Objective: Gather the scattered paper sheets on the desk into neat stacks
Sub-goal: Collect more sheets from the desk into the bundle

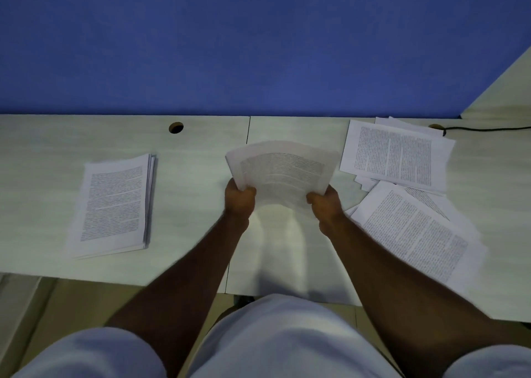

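Both hands up over the middle of the pale counter (201, 153), each with a closed grip on one bundle of printed sheets (283, 170). Left hand (240, 198) clamped on the bundle's near left corner, fingers curled round the edge; right hand (324, 202) clamped on the near right corner likewise. Bundle raised above the counter, bowed upward in an arch, far edge fanned slightly, print facing up, somewhat blurred.

To the left, well apart from the hands, a squared stack of sheets (115, 205) lying flat on the counter, top page covered in text, edges roughly aligned, right side showing the thickness of many pages.

To the right, loose scattered sheets (402, 199) lying flat and overlapping at different angles: one group farther back near the blue partition (258, 47), another nearer, just beside the right forearm, reaching toward the counter's front edge.

Round cable hole (175, 127) in the counter behind the left stack. A second hole at the far right, partly covered by paper, with a dark cable (488, 129) running off to the right. White shirt (281, 337) at the bottom of the view.
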